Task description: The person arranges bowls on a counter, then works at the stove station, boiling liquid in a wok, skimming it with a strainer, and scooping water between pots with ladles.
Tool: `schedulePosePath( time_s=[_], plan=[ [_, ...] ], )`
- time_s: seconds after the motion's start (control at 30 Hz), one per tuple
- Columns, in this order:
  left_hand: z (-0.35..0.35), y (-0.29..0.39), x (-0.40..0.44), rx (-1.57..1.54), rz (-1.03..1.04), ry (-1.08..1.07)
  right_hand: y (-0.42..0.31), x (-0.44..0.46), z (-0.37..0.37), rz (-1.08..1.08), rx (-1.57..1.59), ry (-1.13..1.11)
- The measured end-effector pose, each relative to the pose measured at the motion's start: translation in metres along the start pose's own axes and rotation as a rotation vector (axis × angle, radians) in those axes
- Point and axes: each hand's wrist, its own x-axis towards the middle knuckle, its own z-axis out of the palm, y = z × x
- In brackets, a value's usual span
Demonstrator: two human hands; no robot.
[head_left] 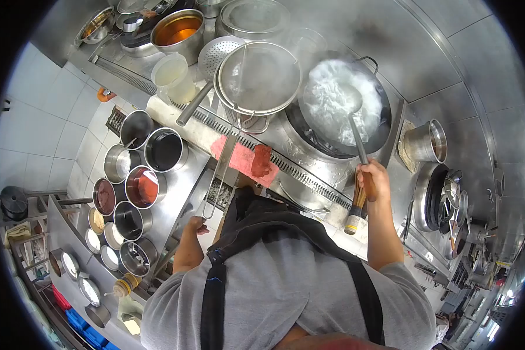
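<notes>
Right side: your right hand (374, 179) is clenched around the handle of a ladle (359, 137), fingers wrapped over the grip. The ladle slants up and away from you; its bowl sits in the wok (379, 123), in white, cloudy liquid (330, 87). Steam over the wok, contents blurred. Just below this hand, a brush (352, 218) with a yellow-banded end leans at the counter edge.

Left side: your left hand (195, 226) is low, at the looped end of a long metal handle (221, 169). Fingers partly curled; whether they grasp the loop or only rest by it, you cannot tell from this view. The handle runs up to a round strainer (262, 76), which lies over a pot to the left of the wok. Steam also present here.

Between your hands, at the counter front: a pink cloth (239, 158), with a darker red cloth (262, 161) on its right part. Left of the strainer: a plastic jug (174, 79) of pale liquid; behind it, a metal pot (193, 45) of orange liquid. Farther left, several round containers stand grouped on a steel table (181, 192). Right of the wok: a metal bucket (420, 144).
</notes>
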Motion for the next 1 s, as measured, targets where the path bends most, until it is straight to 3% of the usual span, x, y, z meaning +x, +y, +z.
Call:
schedulePosePath(
  time_s=[0.03, 0.13, 0.23, 0.4, 0.73, 1.0],
  plan=[
    [0.002, 0.0, 0.0, -0.001, 0.026, 0.03, -0.004, -0.003, 0.004, 0.02, 0.214, -0.01],
    [0.005, 0.004, -0.003, -0.043, 0.07, 0.053, -0.015, -0.01, 0.013, 0.042, 0.415, -0.038],
    [0.01, 0.007, -0.015, -0.07, 0.159, 0.093, -0.03, -0.019, 0.022, 0.032, 0.457, -0.136],
    [0.016, 0.002, -0.013, -0.147, 0.142, 0.083, -0.068, -0.039, 0.036, -0.053, 0.362, -0.166],
    [0.029, -0.043, 0.026, -0.153, 0.051, 0.066, -0.132, -0.064, 0.051, -0.118, 0.41, -0.487],
    [0.024, -0.023, 0.014, -0.232, 0.142, 0.071, -0.124, -0.073, 0.095, -0.141, 0.091, -0.4]
  ],
)
